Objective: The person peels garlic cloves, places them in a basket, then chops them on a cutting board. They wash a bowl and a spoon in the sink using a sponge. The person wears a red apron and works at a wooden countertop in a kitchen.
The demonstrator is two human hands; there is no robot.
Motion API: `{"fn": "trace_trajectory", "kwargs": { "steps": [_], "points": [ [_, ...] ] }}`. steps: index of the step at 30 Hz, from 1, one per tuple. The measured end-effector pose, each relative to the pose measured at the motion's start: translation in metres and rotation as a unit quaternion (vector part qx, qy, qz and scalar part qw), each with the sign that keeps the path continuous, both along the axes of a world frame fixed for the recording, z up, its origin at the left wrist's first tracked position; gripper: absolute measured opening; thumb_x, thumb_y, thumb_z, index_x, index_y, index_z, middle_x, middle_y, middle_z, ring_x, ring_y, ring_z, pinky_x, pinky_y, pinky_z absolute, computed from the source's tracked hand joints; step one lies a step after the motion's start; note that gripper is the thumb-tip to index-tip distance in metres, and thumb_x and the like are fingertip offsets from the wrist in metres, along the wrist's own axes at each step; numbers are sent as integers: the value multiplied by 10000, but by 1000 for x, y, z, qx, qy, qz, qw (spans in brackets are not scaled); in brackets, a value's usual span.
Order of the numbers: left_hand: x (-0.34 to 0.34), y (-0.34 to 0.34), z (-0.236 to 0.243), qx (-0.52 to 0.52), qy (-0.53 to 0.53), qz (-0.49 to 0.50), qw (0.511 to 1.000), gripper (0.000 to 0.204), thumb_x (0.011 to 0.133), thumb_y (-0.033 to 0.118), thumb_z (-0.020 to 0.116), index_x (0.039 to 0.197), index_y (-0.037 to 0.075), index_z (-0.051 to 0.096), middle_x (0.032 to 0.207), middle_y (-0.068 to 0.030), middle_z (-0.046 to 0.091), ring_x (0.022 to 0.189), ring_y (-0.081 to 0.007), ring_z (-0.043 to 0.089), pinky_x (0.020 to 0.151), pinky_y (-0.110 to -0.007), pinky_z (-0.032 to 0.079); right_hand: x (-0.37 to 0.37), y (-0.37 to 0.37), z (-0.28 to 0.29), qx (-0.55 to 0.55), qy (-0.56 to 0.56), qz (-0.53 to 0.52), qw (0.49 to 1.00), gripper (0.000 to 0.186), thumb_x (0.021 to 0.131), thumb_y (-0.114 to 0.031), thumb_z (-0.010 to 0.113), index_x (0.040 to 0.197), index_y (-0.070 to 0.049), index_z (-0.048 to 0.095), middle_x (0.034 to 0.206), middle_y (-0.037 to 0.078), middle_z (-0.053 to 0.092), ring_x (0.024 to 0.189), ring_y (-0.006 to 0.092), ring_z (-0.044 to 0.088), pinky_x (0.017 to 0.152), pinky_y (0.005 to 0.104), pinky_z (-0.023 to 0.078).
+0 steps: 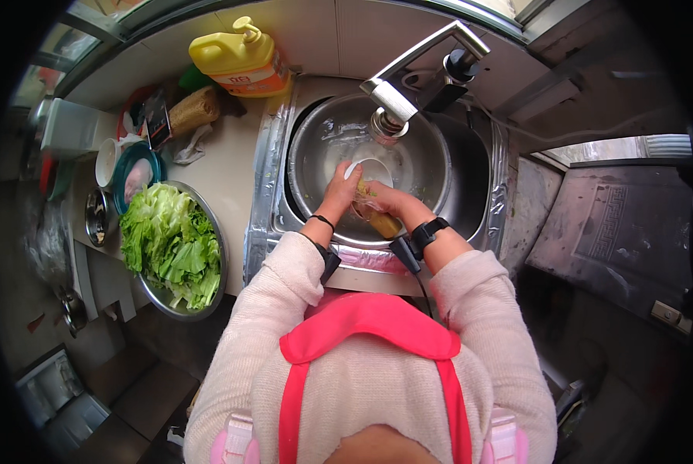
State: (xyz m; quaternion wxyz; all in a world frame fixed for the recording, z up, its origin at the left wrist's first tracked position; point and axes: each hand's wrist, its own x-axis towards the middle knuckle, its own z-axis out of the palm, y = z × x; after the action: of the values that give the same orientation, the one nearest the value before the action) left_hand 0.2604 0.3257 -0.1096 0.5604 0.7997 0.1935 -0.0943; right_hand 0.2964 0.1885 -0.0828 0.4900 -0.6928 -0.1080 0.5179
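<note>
Over a large round metal basin (431,147) set in the sink, my two hands are close together below the faucet (393,104). My left hand (336,197) is closed around a slim white piece (352,169), its thumb side toward the faucet. Just beyond the fingers shows a pale rounded edge; I cannot make out what it belongs to. My right hand (393,203) curls around a long yellow-brown piece, seemingly a vegetable (385,224), whose near end sticks out toward me. The fingers partly cover both things.
Left of the sink, a metal bowl (221,267) heaped with green lettuce (172,247) sits at the counter edge. Behind it stand a teal bowl (155,166) with pale pink food and a white bowl (107,161). A yellow pump jug (242,60) is by the back wall.
</note>
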Motion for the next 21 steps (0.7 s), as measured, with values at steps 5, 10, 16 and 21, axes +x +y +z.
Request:
{"fn": "trace_trajectory", "kwargs": {
  "steps": [5,10,16,21],
  "points": [
    [2,8,8,-88,-1,9,996,521,859,469,463,1119,21,522,1086,-209,561,1053,-296,516,892,-314,368,-3,3,10,-184,-202,187,944,174,715,-124,554,826,-33,653,827,110,650,751,265,621,665,361,473],
    [2,19,27,-243,194,-43,950,587,858,554,382,1220,95,427,1139,-132,528,976,-307,557,621,-463,511,-3,-4,8,-170,-574,376,707,160,745,-138,525,727,-94,678,850,72,615,828,243,591,711,334,464],
    [-9,20,41,-343,301,-47,889,653,839,626,318,1223,106,404,1095,-139,552,927,-309,588,606,-516,521,19,-1,13,46,-680,368,633,155,723,-168,530,706,-119,677,906,45,583,876,213,556,722,326,452],
    [-17,22,31,-360,295,-30,885,654,844,607,334,1239,91,410,1125,-145,541,969,-314,569,678,-484,508,15,2,13,-40,-675,377,633,144,714,-183,532,700,-120,660,885,47,564,858,207,547,704,330,451]
  ]
}}
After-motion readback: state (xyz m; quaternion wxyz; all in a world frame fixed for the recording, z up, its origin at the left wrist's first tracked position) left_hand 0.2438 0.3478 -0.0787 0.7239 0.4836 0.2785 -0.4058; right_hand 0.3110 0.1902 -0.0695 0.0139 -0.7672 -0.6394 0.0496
